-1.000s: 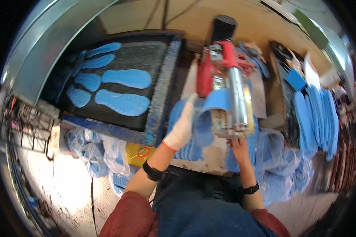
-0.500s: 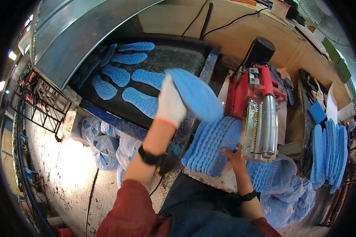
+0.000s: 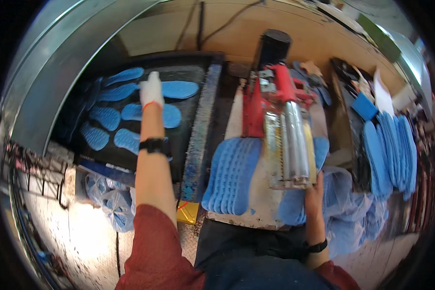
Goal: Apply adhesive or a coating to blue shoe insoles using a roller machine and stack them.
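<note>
My left hand (image 3: 151, 90), in a white glove, is stretched out over the black conveyor belt (image 3: 191, 123) and rests on a blue insole (image 3: 179, 89) lying there. Several more blue insoles (image 3: 106, 117) lie on the belt to its left. My right hand (image 3: 314, 186) is low at the front end of the red and metal roller machine (image 3: 282, 130), touching a blue insole (image 3: 291, 208) under the rollers. A fanned row of blue insoles (image 3: 232, 174) lies on the bench between the two hands.
A stack of blue insoles (image 3: 391, 150) stands on the right, with clear bags of insoles (image 3: 345, 212) below it. More bagged insoles (image 3: 106, 200) lie on the floor at left beside a yellow box (image 3: 187, 212). A curved metal hood (image 3: 58, 63) rises behind the belt.
My left hand carried a blue insole from the machine leftward and has laid it down on the belt. My right hand has stayed at the machine's front end.
</note>
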Tool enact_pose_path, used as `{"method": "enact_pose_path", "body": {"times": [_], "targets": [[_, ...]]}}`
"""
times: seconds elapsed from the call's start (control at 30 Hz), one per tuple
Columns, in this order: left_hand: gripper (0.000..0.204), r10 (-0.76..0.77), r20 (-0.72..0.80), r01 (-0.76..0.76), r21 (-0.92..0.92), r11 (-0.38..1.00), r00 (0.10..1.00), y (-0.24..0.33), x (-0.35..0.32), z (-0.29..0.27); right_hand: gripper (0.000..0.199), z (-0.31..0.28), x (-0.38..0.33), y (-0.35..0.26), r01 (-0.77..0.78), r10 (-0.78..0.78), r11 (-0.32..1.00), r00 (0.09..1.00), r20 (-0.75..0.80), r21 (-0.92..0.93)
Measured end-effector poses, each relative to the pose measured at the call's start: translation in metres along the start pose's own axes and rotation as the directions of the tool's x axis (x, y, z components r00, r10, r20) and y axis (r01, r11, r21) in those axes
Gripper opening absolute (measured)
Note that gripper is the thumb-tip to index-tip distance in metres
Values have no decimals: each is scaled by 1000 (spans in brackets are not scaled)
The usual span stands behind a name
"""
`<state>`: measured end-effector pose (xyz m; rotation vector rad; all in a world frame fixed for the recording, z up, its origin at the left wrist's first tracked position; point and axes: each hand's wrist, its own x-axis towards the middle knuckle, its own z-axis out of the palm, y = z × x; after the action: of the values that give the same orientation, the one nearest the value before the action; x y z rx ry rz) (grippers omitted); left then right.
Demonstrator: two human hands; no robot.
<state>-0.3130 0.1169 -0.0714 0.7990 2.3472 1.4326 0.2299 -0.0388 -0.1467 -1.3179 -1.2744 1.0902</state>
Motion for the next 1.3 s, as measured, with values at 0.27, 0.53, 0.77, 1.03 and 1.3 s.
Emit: {"method": "enact_pose_path", "body": {"times": [0.27,0.53,0.77,1.03,1.3], "targets": [[60,584,396,-21,-816,578,708,99,-261,32,50,-47,69,-90,579,-729,329,658,189,-746],[53,751,290,-436,-668,603,593,80,-298,80,42,-15,30,-76,547,-599,675,798,65,-496],[61,529,569,-76,-633,771,630,11,-313,67,41,-28,9,14,291,-400,714,916,-30,-637],[58,145,852,635,-478,607,503,-7,-351,5,52,-5,4,79,380,-377,251,885,272,-890],[48,381,519,261,-791,553,765,61,-221,-4,46,-20,2,80,382,-374,261,887,272,-887]]}}
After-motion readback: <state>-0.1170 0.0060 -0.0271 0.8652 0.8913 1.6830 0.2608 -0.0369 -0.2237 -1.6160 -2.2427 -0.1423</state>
